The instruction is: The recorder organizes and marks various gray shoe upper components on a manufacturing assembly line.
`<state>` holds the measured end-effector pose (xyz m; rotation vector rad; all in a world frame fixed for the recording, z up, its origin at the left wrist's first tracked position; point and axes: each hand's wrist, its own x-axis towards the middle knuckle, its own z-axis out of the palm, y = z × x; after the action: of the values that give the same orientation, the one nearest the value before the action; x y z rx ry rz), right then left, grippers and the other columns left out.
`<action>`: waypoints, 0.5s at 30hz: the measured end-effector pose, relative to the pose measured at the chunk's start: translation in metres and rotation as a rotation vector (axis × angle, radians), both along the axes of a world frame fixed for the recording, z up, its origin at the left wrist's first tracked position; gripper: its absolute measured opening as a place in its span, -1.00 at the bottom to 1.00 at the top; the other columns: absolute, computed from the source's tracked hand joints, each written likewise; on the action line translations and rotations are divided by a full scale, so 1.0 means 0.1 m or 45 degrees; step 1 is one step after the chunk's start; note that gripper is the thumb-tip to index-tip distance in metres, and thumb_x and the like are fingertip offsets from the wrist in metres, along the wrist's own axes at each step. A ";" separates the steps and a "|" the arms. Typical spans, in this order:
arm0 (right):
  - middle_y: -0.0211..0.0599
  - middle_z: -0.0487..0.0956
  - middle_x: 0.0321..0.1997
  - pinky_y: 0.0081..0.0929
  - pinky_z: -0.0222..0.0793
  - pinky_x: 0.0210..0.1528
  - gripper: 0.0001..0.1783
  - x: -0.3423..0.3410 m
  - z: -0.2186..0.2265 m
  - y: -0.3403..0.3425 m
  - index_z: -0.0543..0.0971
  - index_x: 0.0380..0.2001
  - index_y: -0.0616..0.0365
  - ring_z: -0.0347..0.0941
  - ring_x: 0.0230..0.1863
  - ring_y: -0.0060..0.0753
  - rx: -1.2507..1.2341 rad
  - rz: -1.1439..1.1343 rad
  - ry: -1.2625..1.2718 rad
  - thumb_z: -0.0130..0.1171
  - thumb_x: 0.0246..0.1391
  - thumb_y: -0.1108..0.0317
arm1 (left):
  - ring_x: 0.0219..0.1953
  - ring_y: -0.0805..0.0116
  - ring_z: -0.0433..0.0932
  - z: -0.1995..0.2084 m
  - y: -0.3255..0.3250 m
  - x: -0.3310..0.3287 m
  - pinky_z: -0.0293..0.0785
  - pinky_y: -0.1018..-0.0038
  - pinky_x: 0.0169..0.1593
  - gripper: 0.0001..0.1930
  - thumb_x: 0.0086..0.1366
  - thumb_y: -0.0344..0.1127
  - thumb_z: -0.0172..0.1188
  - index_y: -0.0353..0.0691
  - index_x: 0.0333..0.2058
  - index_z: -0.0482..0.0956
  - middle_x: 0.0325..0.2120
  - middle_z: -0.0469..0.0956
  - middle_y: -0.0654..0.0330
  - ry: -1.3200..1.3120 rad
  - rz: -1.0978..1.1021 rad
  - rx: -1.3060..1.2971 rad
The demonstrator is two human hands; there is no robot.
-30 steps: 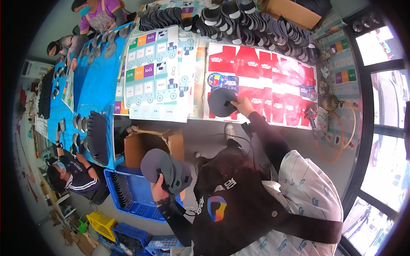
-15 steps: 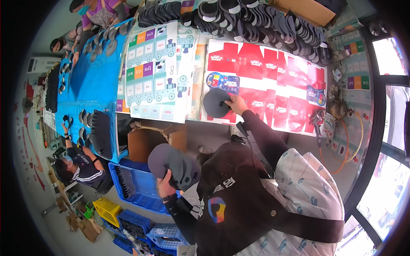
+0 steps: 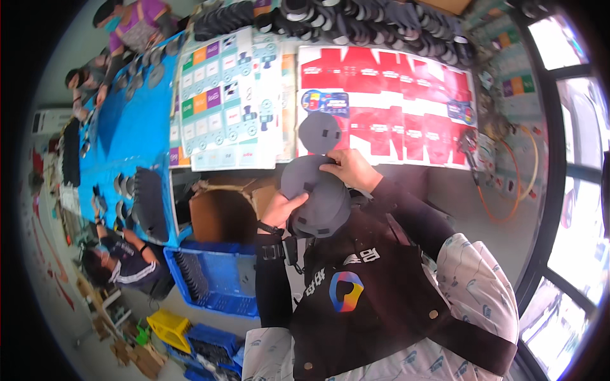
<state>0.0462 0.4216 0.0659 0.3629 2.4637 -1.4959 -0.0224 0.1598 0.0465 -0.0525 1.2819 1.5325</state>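
Observation:
My left hand [image 3: 284, 208] grips a stack of dark grey round pads [image 3: 323, 206] in front of the table edge, its thumb lying on top. My right hand [image 3: 357, 170] is closed on the far edge of the top pad, thumb and fingers pinching it. Small black patches show on the pads. Just beyond, another grey round pad [image 3: 319, 132] with two black patches lies flat on the red and white printed sheet [image 3: 380, 101]. How many pads the stack holds I cannot tell.
Rows of dark curved pieces [image 3: 368, 28] line the table's back. Printed train sheets [image 3: 219, 101] lie left of the red one. A blue crate [image 3: 222, 279] and a cardboard box [image 3: 222, 213] stand below. Co-workers sit around a blue table [image 3: 130, 120]. An orange hose [image 3: 486, 206] hangs at right.
My right hand has left the pad on the sheet and come back to the stack. My left hand has brought the stack up and to the right, close to the table edge.

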 end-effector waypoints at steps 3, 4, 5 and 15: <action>0.01 0.56 -0.51 -0.20 0.43 -0.31 -0.66 0.31 -0.11 0.10 0.61 -0.32 0.34 0.55 -0.46 -0.11 0.048 -0.196 0.202 0.39 0.12 0.22 | 0.06 0.39 0.55 -0.06 -0.05 0.10 0.48 0.40 0.17 -0.53 0.34 -0.47 0.31 -0.38 0.19 0.45 0.03 0.58 0.20 0.085 -0.163 0.198; 0.01 0.55 -0.51 -0.24 0.42 -0.31 -0.68 0.44 -0.10 0.21 0.61 -0.32 0.34 0.53 -0.47 -0.12 0.016 -0.237 0.142 0.38 0.14 0.24 | 0.09 0.38 0.54 -0.07 -0.05 0.14 0.46 0.39 0.20 -0.50 0.32 -0.51 0.30 -0.41 0.22 0.42 0.07 0.57 0.16 0.104 -0.185 0.181; 0.00 0.54 -0.51 -0.29 0.42 -0.31 -0.70 0.56 -0.10 0.28 0.60 -0.33 0.35 0.51 -0.47 -0.13 -0.025 -0.275 0.088 0.36 0.15 0.27 | 0.09 0.38 0.54 -0.07 -0.04 0.18 0.46 0.39 0.20 -0.50 0.32 -0.51 0.30 -0.41 0.22 0.42 0.07 0.57 0.16 0.106 -0.195 0.199; -0.40 0.70 -0.16 -0.53 0.54 -0.07 -0.76 0.89 -0.44 1.20 0.64 -0.02 0.31 0.58 -0.17 -0.62 -0.591 -0.804 0.082 0.22 0.30 0.45 | 0.08 0.29 0.57 -0.04 -0.12 0.48 0.51 0.34 0.18 -0.42 0.28 -0.56 0.27 -0.38 0.27 0.36 0.07 0.55 0.09 -0.184 -0.006 0.178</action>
<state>0.1355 0.5420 0.0224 1.0715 2.0333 -2.2768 0.0259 0.1480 0.0430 -0.0688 1.0586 1.5808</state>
